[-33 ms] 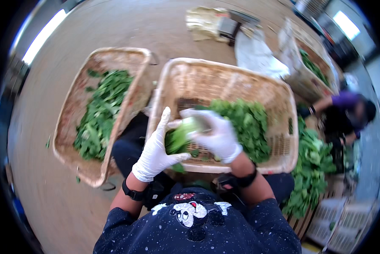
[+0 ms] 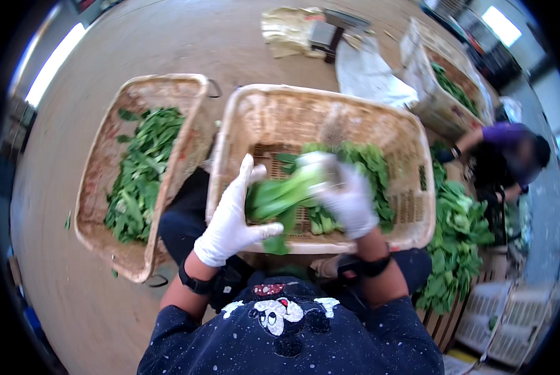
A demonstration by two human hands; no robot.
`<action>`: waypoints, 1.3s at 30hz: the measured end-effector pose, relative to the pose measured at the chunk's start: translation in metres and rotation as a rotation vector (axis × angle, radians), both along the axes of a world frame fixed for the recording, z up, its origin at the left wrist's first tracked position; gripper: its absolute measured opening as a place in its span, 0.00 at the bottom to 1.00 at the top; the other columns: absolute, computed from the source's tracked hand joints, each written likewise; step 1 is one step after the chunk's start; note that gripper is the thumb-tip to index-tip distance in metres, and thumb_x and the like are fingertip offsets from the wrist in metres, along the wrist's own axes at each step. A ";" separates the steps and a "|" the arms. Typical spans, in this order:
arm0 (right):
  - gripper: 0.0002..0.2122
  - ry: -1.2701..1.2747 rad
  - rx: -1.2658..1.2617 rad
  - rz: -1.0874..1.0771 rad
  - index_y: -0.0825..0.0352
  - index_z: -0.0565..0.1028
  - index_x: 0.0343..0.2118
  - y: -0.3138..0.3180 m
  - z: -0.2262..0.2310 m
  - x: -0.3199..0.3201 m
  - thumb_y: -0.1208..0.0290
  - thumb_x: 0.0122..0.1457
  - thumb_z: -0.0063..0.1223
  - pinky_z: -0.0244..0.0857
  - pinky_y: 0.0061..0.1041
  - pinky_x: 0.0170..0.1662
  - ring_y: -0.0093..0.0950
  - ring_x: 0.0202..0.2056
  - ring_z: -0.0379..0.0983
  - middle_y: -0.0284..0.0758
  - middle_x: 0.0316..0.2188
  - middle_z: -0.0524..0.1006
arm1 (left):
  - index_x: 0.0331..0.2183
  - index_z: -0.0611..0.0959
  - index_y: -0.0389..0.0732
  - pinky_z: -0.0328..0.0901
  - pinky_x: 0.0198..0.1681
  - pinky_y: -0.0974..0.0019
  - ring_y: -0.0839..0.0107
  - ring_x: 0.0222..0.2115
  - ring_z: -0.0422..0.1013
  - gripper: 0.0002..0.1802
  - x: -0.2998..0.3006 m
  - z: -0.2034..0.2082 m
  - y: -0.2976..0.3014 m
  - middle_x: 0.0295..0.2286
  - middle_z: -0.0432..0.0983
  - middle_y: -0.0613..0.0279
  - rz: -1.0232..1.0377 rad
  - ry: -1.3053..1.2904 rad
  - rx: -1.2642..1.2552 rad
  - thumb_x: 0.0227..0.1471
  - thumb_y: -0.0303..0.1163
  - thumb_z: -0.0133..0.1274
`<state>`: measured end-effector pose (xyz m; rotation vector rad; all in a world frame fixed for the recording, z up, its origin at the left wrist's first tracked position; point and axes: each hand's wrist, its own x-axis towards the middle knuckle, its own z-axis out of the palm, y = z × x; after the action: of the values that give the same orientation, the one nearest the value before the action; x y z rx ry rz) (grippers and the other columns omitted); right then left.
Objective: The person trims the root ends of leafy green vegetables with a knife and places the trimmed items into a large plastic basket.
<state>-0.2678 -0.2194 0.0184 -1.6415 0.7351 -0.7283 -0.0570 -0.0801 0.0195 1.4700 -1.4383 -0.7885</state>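
bunch of leafy greens [image 2: 273,196] is above the central plastic crate [image 2: 280,119] between the left hand [image 2: 230,215], fingers spread, and the right hand [image 2: 350,200], grip too blurred to tell, with a pile [image 2: 378,187] already inside and the heap [image 2: 458,240] alongside apparently left.

Inside the middle crate [image 2: 330,93], the far-left corner is free; leafy greens [image 2: 380,181] and the right hand [image 2: 350,199] obstruct further right.

Leafy green vegetable [image 2: 285,193], aslant
We see it above the crate [image 2: 280,107], leaves [image 2: 264,203] leftward, pale base [image 2: 311,165] blurred
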 end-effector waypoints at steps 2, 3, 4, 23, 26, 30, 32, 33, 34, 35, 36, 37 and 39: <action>0.17 -0.135 0.030 -0.438 0.65 0.75 0.46 -0.044 -0.015 -0.108 0.65 0.54 0.57 0.63 0.22 0.35 0.20 0.33 0.69 0.33 0.39 0.77 | 0.63 0.46 0.31 0.49 0.63 0.60 0.59 0.61 0.54 0.60 -0.008 -0.004 -0.034 0.58 0.56 0.43 -0.065 -0.031 -0.065 0.40 0.37 0.68; 0.16 -0.168 0.072 -0.747 0.64 0.75 0.45 -0.064 -0.022 -0.167 0.62 0.55 0.56 0.61 0.21 0.30 0.19 0.28 0.67 0.32 0.37 0.77 | 0.62 0.50 0.31 0.50 0.62 0.60 0.58 0.60 0.56 0.55 -0.007 -0.011 -0.054 0.57 0.58 0.41 -0.087 0.045 -0.019 0.44 0.39 0.65; 0.16 -0.163 0.011 -0.963 0.63 0.76 0.44 -0.079 -0.028 -0.226 0.60 0.56 0.55 0.58 0.20 0.24 0.18 0.23 0.64 0.31 0.35 0.77 | 0.62 0.53 0.32 0.52 0.61 0.61 0.58 0.59 0.57 0.52 -0.001 -0.020 -0.078 0.56 0.60 0.41 -0.120 0.031 0.065 0.46 0.41 0.64; 0.19 -0.597 0.423 -0.932 0.74 0.64 0.54 -0.053 -0.057 -0.236 0.64 0.67 0.41 0.56 0.13 0.18 0.14 0.17 0.60 0.27 0.22 0.67 | 0.58 0.64 0.42 0.62 0.54 0.55 0.52 0.54 0.63 0.50 -0.076 -0.411 -0.368 0.54 0.64 0.49 0.597 -0.281 1.116 0.39 0.58 0.61; 0.20 -0.475 0.405 -0.959 0.74 0.64 0.54 -0.050 -0.057 -0.243 0.64 0.66 0.43 0.56 0.13 0.17 0.14 0.18 0.60 0.28 0.23 0.67 | 0.54 0.69 0.42 0.59 0.55 0.52 0.56 0.56 0.57 0.46 -0.091 -0.377 -0.353 0.52 0.63 0.53 0.640 -0.492 1.102 0.36 0.56 0.64; 0.20 -0.464 0.455 -0.959 0.74 0.65 0.53 -0.044 -0.058 -0.243 0.64 0.65 0.46 0.56 0.13 0.16 0.14 0.19 0.61 0.28 0.24 0.67 | 0.50 0.74 0.41 0.56 0.57 0.49 0.56 0.58 0.55 0.42 -0.079 -0.363 -0.341 0.55 0.60 0.53 0.545 -0.532 1.022 0.37 0.55 0.64; 0.20 -0.495 0.429 -0.930 0.74 0.66 0.53 -0.043 -0.057 -0.240 0.65 0.64 0.46 0.56 0.13 0.17 0.15 0.19 0.62 0.28 0.25 0.67 | 0.50 0.74 0.40 0.57 0.56 0.49 0.53 0.58 0.54 0.43 -0.071 -0.373 -0.335 0.56 0.59 0.49 0.530 -0.624 0.965 0.37 0.58 0.62; 0.19 -0.534 0.427 -0.945 0.74 0.66 0.53 -0.042 -0.056 -0.239 0.66 0.64 0.47 0.56 0.13 0.17 0.15 0.19 0.62 0.28 0.25 0.67 | 0.50 0.75 0.39 0.58 0.56 0.49 0.52 0.58 0.54 0.44 -0.067 -0.381 -0.333 0.56 0.59 0.46 0.520 -0.673 0.925 0.36 0.59 0.61; 0.19 -0.551 0.421 -0.939 0.74 0.66 0.52 -0.042 -0.055 -0.237 0.66 0.63 0.47 0.57 0.13 0.17 0.15 0.19 0.62 0.28 0.24 0.67 | 0.49 0.75 0.38 0.63 0.52 0.52 0.53 0.52 0.63 0.42 -0.066 -0.389 -0.330 0.50 0.68 0.44 0.582 -0.683 0.857 0.35 0.54 0.64; 0.19 -0.508 0.416 -0.924 0.74 0.66 0.52 -0.042 -0.054 -0.236 0.67 0.63 0.47 0.57 0.13 0.18 0.15 0.19 0.62 0.28 0.24 0.67 | 0.48 0.75 0.38 0.64 0.50 0.54 0.53 0.49 0.66 0.41 -0.063 -0.396 -0.329 0.47 0.70 0.45 0.623 -0.555 0.795 0.35 0.52 0.66; 0.19 -0.502 0.406 -0.911 0.75 0.66 0.52 -0.042 -0.053 -0.235 0.67 0.63 0.47 0.57 0.13 0.18 0.15 0.19 0.62 0.28 0.24 0.67 | 0.47 0.75 0.37 0.66 0.48 0.55 0.53 0.46 0.69 0.40 -0.063 -0.401 -0.327 0.45 0.72 0.45 0.617 -0.395 0.790 0.34 0.50 0.67; 0.19 -0.500 0.401 -0.866 0.75 0.66 0.52 -0.042 -0.052 -0.234 0.67 0.63 0.48 0.57 0.13 0.18 0.16 0.19 0.63 0.28 0.24 0.67 | 0.46 0.75 0.37 0.67 0.46 0.57 0.54 0.42 0.72 0.39 -0.064 -0.406 -0.325 0.42 0.75 0.46 0.646 -0.233 0.798 0.34 0.48 0.68; 0.19 -0.484 0.398 -0.888 0.74 0.67 0.52 -0.043 -0.051 -0.233 0.67 0.63 0.47 0.58 0.13 0.19 0.15 0.20 0.63 0.28 0.23 0.66 | 0.42 0.75 0.38 0.68 0.41 0.59 0.55 0.35 0.76 0.34 -0.071 -0.407 -0.321 0.36 0.78 0.49 0.608 -0.057 0.687 0.33 0.43 0.70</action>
<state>-0.5009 -0.2624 -0.0325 -0.6779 1.1581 -1.4287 -0.1281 -0.4008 -0.3872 2.3075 -0.6788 -0.8828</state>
